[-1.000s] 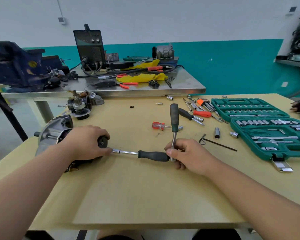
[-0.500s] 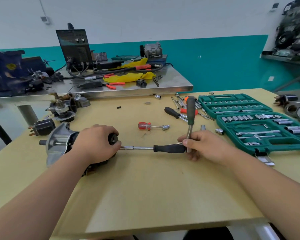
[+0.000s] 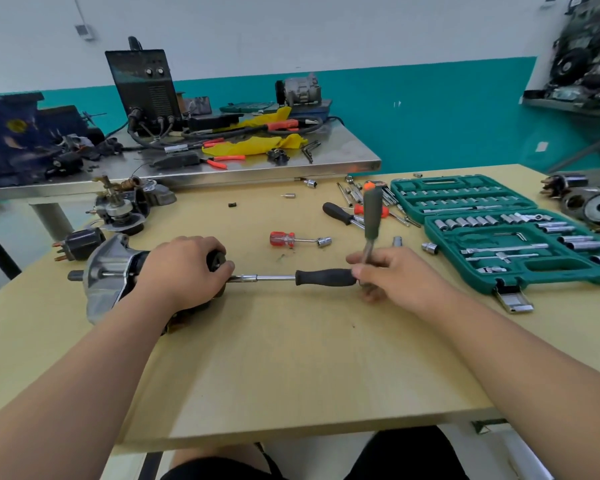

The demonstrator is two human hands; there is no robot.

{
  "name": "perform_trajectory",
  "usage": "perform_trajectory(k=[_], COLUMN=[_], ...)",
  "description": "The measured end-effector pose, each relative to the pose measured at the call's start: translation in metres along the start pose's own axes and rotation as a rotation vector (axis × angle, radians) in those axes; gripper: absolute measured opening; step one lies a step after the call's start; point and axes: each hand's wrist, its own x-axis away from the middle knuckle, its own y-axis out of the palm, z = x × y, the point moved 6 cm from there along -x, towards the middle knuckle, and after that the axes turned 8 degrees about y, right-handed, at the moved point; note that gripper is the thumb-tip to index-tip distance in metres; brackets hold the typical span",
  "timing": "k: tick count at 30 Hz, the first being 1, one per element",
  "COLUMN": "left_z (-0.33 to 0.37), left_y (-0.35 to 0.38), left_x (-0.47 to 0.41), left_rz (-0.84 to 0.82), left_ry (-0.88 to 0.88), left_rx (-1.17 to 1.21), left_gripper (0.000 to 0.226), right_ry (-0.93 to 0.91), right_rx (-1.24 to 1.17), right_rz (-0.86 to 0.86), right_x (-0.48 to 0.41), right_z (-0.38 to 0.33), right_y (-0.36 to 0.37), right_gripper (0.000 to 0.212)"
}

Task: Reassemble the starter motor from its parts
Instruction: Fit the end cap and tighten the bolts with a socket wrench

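The starter motor [image 3: 108, 275] lies near the worktop's [image 3: 291, 358] left edge, with the left hand [image 3: 184, 271] clasped over its body. The right hand [image 3: 392, 275] grips the ratchet handle [image 3: 373, 209], which has tipped slightly rightward, turning the long driver [image 3: 326, 277]. A through-bolt is probably tightening.

Behind the steel table [image 3: 343, 157] the wall [image 3: 326, 29] is white above, with a teal band [image 3: 447, 116] below, all evenly lit. A small grey box [image 3: 83, 31] sits high on the white part, left of the table. A pale wooden worktop [image 3: 291, 358] stands just in front of the table. To the table's right a shelf [image 3: 568, 105] juts out; under the table, pale floor [image 3: 11, 230].
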Motion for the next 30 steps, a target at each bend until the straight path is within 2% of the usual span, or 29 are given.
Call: perform_trajectory(k=[3,7,9,11,14,15,17,20,23,25,26,28,30], left_z=[0.001,0.003,0.003,0.004,0.007,0.006,0.004,0.003,0.004,0.005,0.005,0.007,0.010], left_y=[0.000,-0.003,-0.005,-0.008,-0.009,-0.010,-0.014,-0.019,-0.021,-0.022,-0.023,-0.026,-0.031], left_x=[0.000,0.002,0.004,0.005,0.006,0.007,0.009,0.014,0.016,0.016,0.017,0.021,0.026], left_rz=[-0.016,-0.011,0.005,0.018,0.012,0.020,0.063,0.137,0.148,0.148,0.160,0.206,0.254], left_ry=[0.005,0.009,0.008,0.007,0.005,-0.003,-0.018,-0.023,-0.028,-0.025,-0.020,-0.004,0.013], left_rx=[0.001,0.029,0.039,0.039,0.049,0.054,0.062,0.064,0.063,0.064,0.063,0.060,0.050], left_gripper=[0.032,0.032,0.032,0.032,0.030,0.029,0.026,0.023,0.024,0.025,0.024,0.025,0.026], right_ry=[0.089,0.023,-0.039,-0.019,0.091,0.104,0.052,-0.078,-0.046,-0.060,-0.071,-0.108,-0.122], right_rx=[-0.040,-0.084,0.059,-0.019,-0.067,-0.066,-0.111,0.024,-0.057,-0.041,-0.041,-0.075,-0.027], right_rz=[0.084,-0.043,-0.022,0.009,0.071,0.048,-0.059,-0.086,-0.004,0.066,0.071,-0.011,-0.055], right_x=[-0.003,0.001,0.005,0.003,-0.002,-0.001,0.003,0.003,0.001,0.000,0.001,0.005,0.006], right_z=[0.001,0.002,-0.002,-0.004,0.001,0.003,0.003,-0.002,-0.007,-0.008,-0.008,-0.008,-0.006], right_y=[0.002,0.000,-0.005,-0.002,0.003,0.004,0.006,-0.003,-0.002,-0.003,-0.004,-0.002,-0.004], right_gripper=[0.030,0.016,0.025,0.016,0.036,0.033,0.014,0.027,0.014,0.021,0.019,0.014,0.023])
